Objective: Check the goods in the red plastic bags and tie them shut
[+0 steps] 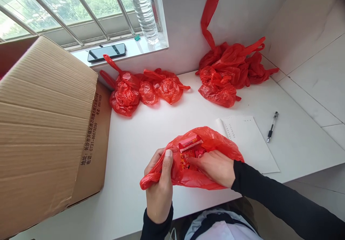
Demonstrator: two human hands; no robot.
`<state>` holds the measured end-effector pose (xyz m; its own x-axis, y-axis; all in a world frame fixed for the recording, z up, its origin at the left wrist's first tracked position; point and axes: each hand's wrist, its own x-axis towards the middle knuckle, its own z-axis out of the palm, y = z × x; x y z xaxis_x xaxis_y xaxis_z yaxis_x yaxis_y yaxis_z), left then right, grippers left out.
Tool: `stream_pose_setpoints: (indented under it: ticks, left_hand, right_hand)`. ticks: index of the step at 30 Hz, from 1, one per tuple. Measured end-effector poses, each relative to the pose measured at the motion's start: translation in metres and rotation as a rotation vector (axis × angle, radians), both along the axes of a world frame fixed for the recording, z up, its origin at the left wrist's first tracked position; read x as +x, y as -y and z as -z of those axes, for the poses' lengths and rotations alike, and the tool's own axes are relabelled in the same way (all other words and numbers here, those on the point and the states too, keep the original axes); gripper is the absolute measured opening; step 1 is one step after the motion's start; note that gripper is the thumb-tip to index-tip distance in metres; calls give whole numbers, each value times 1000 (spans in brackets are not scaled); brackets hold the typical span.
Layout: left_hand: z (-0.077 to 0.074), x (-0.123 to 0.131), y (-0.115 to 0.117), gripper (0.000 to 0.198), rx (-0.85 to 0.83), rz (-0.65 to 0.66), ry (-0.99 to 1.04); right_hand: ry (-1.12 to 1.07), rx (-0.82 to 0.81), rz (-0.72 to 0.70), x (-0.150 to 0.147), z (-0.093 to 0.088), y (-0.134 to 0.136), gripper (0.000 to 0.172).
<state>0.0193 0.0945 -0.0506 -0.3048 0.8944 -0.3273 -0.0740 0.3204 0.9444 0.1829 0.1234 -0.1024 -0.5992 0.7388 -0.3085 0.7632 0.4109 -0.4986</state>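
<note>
A red plastic bag [215, 139] lies open in front of me on the table. My left hand [161, 182] is closed round its gathered handle side, thumb on top. Inside the bag's mouth are small red-wrapped packets: a long pink-and-red one [190, 143] at the back and a red-and-gold one [188, 158] in front of it. My right hand [215, 165] reaches into the bag with nothing visibly gripped. Its index finger is stretched out against the red-and-gold packet; the other fingers are mostly hidden.
A cardboard box [48, 125] stands at the left. Tied red bags [125, 94] line the wall, with a heap of others [229, 65] at the back right. Paper [253, 150] and a pen [272, 127] lie right. A phone [106, 52] and water bottle [144, 13] occupy the sill.
</note>
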Motion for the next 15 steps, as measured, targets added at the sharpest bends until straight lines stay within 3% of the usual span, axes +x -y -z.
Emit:
stream_pose_setpoints:
  ticks: [5,15]
  left_hand:
    - [1,0,1,27,3,-9,-5]
    - [0,1,1,26,8,-10,-30]
  right_hand:
    - [130,-7,12,16,0,-1,7]
    - [193,21,63,15,-3,-2,21]
